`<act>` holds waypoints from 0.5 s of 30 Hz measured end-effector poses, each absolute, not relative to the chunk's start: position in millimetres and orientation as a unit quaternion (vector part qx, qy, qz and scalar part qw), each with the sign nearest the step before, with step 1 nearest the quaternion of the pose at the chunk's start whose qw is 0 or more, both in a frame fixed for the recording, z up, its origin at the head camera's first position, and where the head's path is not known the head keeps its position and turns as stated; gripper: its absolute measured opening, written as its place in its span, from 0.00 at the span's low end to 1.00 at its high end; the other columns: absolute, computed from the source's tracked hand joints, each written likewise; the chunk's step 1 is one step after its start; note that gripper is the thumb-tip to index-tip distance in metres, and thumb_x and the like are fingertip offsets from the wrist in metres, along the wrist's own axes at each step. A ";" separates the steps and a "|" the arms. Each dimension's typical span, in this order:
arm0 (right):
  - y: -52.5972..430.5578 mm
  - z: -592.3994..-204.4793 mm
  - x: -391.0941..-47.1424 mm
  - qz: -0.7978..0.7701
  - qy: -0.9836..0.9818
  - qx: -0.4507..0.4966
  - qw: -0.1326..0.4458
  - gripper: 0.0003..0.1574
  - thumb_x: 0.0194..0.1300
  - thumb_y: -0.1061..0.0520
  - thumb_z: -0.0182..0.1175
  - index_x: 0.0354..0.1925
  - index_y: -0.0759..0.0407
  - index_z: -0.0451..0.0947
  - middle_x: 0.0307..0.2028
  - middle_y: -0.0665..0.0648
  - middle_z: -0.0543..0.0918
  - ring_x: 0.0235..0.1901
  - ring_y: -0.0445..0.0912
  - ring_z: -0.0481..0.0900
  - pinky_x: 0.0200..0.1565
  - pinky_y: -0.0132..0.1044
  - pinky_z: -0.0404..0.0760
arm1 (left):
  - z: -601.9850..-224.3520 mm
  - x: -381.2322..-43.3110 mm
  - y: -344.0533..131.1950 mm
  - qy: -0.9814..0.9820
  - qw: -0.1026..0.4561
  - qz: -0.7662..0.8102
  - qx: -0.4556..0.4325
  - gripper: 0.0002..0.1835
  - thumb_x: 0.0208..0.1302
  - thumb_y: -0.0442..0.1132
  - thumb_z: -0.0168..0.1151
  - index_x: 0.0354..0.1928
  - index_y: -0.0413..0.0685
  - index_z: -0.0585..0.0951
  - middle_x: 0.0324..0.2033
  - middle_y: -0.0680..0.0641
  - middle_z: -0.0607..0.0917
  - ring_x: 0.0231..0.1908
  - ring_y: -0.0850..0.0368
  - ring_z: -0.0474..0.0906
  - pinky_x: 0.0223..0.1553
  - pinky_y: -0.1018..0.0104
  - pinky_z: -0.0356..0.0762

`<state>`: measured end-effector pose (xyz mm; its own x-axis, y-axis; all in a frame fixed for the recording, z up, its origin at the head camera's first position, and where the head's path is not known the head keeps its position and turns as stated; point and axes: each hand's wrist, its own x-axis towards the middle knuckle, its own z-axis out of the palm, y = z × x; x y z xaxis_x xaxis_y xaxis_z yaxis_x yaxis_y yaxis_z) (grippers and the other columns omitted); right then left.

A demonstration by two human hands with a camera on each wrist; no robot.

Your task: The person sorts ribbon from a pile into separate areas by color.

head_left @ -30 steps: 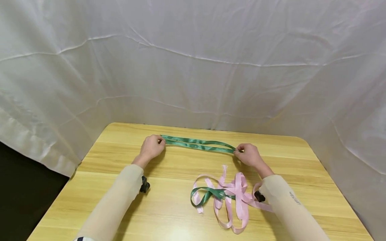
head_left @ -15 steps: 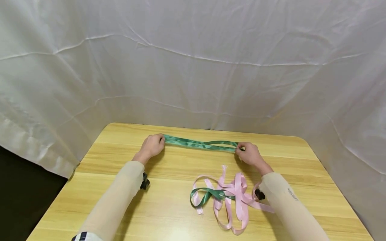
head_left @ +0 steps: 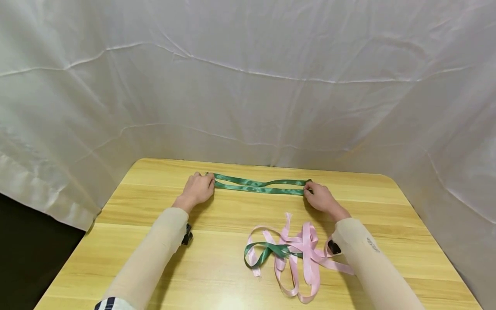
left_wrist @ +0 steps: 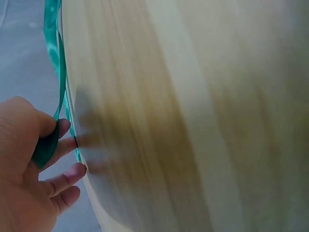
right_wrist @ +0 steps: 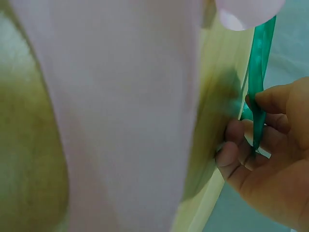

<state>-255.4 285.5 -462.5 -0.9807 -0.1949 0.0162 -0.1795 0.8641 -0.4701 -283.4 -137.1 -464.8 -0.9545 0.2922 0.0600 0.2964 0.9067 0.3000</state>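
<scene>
Near the far edge of the wooden surface [head_left: 209,258], left hand [head_left: 198,188] and right hand [head_left: 320,197] pinch opposite ends of two-strand green ribbon [head_left: 253,188], seemingly straightening it; the next move probably calls for gentle, even tension.

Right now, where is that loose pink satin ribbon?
In the head view, the pink satin ribbon lies tangled right of centre on the wood-grain table, lower in the picture than the right hand and mostly left of the right sleeve.
</scene>
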 end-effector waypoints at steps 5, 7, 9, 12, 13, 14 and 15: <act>285.7 -459.2 -257.4 -0.225 0.970 -0.091 0.029 0.14 0.79 0.59 0.49 0.49 0.67 0.78 0.37 0.64 0.83 0.33 0.53 0.75 0.41 0.47 0.74 | -461.5 -281.6 -138.4 -0.981 0.013 -0.132 -0.144 0.15 0.81 0.40 0.48 0.54 0.44 0.83 0.39 0.42 0.90 0.44 0.39 0.78 0.55 0.44 0.74; 285.8 -458.6 -258.4 -0.221 0.972 -0.081 0.026 0.13 0.78 0.58 0.50 0.48 0.65 0.78 0.37 0.62 0.82 0.32 0.52 0.74 0.39 0.44 0.72 | -461.5 -282.0 -139.8 -0.981 0.015 -0.140 -0.135 0.16 0.81 0.40 0.48 0.55 0.43 0.84 0.39 0.42 0.90 0.44 0.39 0.77 0.55 0.44 0.73; 285.8 -458.4 -258.9 -0.221 0.972 -0.072 0.018 0.13 0.77 0.57 0.52 0.46 0.64 0.79 0.36 0.62 0.83 0.32 0.52 0.74 0.38 0.42 0.71 | -462.0 -282.5 -141.2 -0.980 0.017 -0.152 -0.125 0.16 0.81 0.40 0.49 0.55 0.43 0.84 0.41 0.42 0.91 0.45 0.39 0.77 0.57 0.43 0.73; 285.5 -460.0 -260.0 -0.223 0.973 -0.064 0.000 0.11 0.74 0.57 0.56 0.43 0.64 0.81 0.35 0.62 0.83 0.30 0.52 0.74 0.38 0.42 0.71 | -464.0 -283.2 -142.6 -0.979 0.025 -0.169 -0.112 0.15 0.80 0.40 0.50 0.53 0.44 0.86 0.42 0.42 0.90 0.45 0.39 0.76 0.57 0.42 0.72; 285.1 -460.2 -260.3 -0.224 0.973 -0.062 -0.005 0.11 0.73 0.57 0.57 0.42 0.64 0.81 0.34 0.62 0.83 0.30 0.51 0.73 0.38 0.42 0.71 | -464.3 -283.1 -142.6 -0.979 0.030 -0.173 -0.108 0.14 0.80 0.40 0.52 0.51 0.44 0.86 0.42 0.42 0.90 0.45 0.39 0.76 0.57 0.43 0.71; 284.8 -460.2 -260.5 -0.225 0.972 -0.060 -0.010 0.10 0.72 0.57 0.58 0.42 0.63 0.81 0.34 0.62 0.84 0.30 0.52 0.73 0.38 0.43 0.72 | -464.7 -283.0 -142.6 -0.979 0.034 -0.175 -0.103 0.13 0.79 0.40 0.53 0.49 0.45 0.86 0.40 0.42 0.90 0.45 0.39 0.76 0.56 0.44 0.71; 284.4 -460.5 -260.6 -0.226 0.972 -0.061 -0.015 0.10 0.72 0.57 0.59 0.41 0.63 0.82 0.34 0.62 0.84 0.29 0.52 0.73 0.38 0.44 0.72 | -465.0 -282.8 -142.5 -0.978 0.039 -0.177 -0.099 0.12 0.79 0.40 0.55 0.46 0.45 0.86 0.38 0.43 0.90 0.44 0.39 0.76 0.54 0.45 0.70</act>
<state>-260.6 284.4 -460.5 -0.9922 -0.1109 0.0566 -0.1245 0.8901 -0.4384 -282.8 -142.5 -465.0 -0.9774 0.1797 0.1116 0.2074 0.9174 0.3395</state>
